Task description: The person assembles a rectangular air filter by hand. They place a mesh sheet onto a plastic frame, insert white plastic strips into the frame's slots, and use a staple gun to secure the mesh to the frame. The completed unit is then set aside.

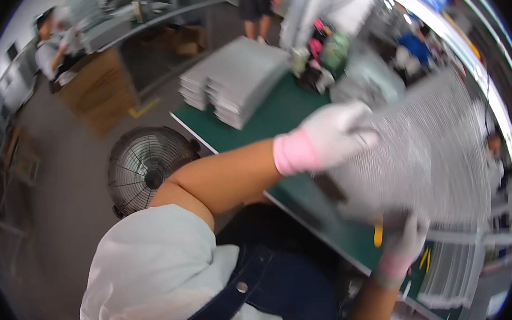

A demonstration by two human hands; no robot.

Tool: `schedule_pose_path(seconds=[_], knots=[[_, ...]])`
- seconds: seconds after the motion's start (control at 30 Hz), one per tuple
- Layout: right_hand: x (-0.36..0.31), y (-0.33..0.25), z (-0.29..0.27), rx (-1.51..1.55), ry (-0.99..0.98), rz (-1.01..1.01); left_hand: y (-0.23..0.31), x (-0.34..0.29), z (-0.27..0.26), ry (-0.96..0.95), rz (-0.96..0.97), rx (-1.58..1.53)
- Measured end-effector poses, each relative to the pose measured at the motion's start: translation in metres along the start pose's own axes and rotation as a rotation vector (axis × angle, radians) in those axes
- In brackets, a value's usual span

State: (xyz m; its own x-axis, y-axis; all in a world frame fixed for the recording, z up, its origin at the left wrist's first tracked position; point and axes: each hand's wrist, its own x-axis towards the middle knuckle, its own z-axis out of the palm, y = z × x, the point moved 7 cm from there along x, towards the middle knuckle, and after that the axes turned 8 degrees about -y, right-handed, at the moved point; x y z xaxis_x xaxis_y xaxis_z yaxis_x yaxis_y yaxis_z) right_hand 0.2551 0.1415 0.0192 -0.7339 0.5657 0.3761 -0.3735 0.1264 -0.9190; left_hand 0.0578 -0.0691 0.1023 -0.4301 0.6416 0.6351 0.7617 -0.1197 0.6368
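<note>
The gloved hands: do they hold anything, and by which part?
A grey ribbed panel: the right hand holds its lower edge; left hand is at its left edge, blur hides whether it grips.

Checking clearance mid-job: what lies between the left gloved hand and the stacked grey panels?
In the head view, a stretch of green tabletop lies between the left gloved hand and the stacked grey panels, with no loose object visible on it.
</note>
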Motion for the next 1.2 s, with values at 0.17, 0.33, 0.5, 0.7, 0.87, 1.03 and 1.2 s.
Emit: schedule_pose_path(seconds=[0.17,0.33,0.5,0.7,0.87,1.03,1.2], knots=[[0.041,0.059,-0.042,-0.196,-0.180,0.168,-0.089,-0.044,0.085,-0.130,-0.313,-0.658],[0.037,0.077,-0.032,-0.035,-0.248,0.180,-0.107,-0.060,0.097,-0.304,-0.408,-0.683],[-0.008,0.142,-0.036,-0.076,-0.058,0.211,-0.134,-0.093,0.124,-0.404,-0.554,-0.479],[0.022,0.037,-0.057,-0.601,-0.059,-0.004,-0.047,-0.157,0.187,-0.285,-0.704,-1.463],[0.022,0.019,-0.057,-0.715,-0.348,0.162,-0.016,-0.201,0.213,-0.966,-0.721,-1.077],[-0.009,0.024,-0.074,-0.549,-0.318,0.334,-0.030,-0.206,0.181,-1.106,-0.288,-0.481],[0.001,0.019,-0.066,-0.678,-0.357,0.307,-0.005,-0.178,0.088,-1.203,-0.474,-0.306]])
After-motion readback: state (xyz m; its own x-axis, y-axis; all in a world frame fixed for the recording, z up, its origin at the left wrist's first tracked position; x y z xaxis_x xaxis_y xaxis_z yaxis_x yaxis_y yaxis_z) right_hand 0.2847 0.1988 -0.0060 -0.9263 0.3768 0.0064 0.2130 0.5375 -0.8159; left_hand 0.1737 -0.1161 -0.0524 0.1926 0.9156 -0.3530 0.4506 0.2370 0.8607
